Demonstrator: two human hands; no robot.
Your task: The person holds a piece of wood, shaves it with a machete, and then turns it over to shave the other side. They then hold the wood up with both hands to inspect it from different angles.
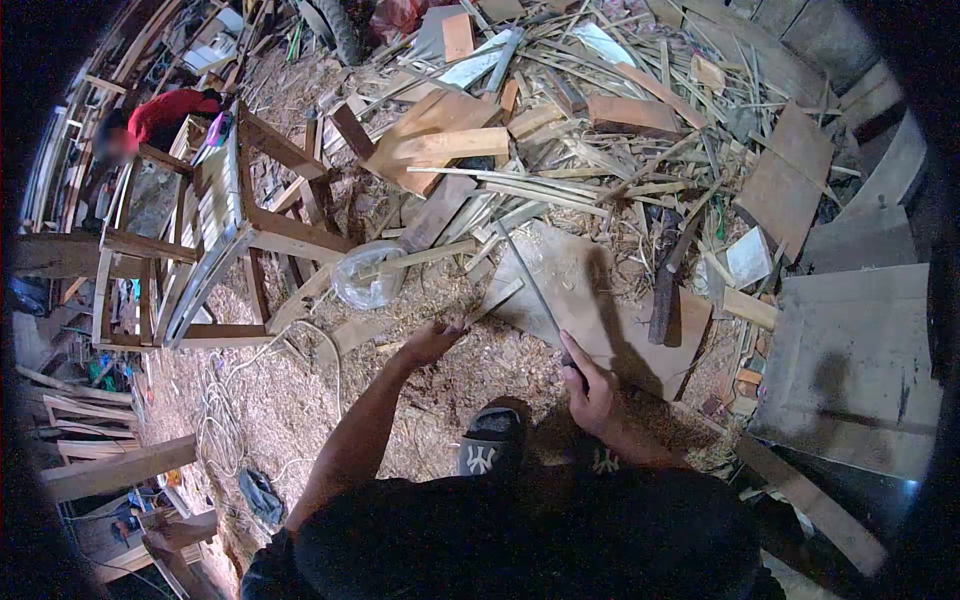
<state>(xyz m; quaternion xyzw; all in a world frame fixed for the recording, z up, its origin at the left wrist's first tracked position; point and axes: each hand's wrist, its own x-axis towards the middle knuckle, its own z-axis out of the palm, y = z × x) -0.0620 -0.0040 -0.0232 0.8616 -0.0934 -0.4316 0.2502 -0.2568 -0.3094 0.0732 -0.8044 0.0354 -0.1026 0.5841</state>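
Observation:
My right hand (592, 392) is closed round the dark handle of a tool with a long, narrow blade (525, 272), the index finger stretched along it. The blade points forward and left over a pale flat board (572, 262) on the floor. My left hand (432, 343) pinches the near end of a thin wood strip (500, 298), whose far end reaches close to the blade. Both hands are over the sawdust in front of my feet. My sandal (493, 440) shows just below them.
Scrap strips (600, 170) and offcuts lie heaped ahead. To the left stands a wooden frame (255, 225), with a person in a red top (165, 115) beyond it. A clear plastic bag (365, 275) and a coiled cord (218, 420) lie on the left; a panel (850, 350) is at right.

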